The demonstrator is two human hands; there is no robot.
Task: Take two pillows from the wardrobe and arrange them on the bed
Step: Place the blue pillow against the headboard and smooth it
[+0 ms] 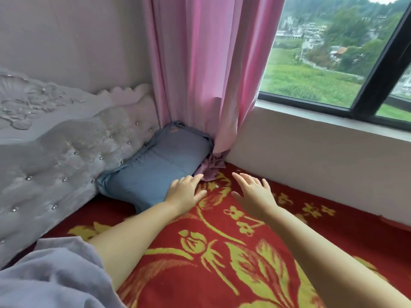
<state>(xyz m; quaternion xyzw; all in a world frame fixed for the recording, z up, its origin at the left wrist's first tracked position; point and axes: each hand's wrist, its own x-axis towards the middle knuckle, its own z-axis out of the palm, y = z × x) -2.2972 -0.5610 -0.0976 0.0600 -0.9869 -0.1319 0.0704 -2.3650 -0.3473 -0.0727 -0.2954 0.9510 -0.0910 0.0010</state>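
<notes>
A blue-grey pillow [160,165] lies on the bed in the corner, leaning against the tufted headboard [66,156] with its far end by the pink curtain. My left hand [184,192] rests flat on the pillow's near right corner, fingers spread and holding nothing. My right hand [255,194] hovers open just above the red and yellow floral blanket [222,252], a little to the right of the pillow and apart from it. Only one pillow is in view.
The pink curtain [204,74] hangs into the corner, its bunched hem touching the pillow's far end. A white wall below a dark-framed window [333,63] runs along the bed's right side. A lilac sleeve [55,274] fills the lower left.
</notes>
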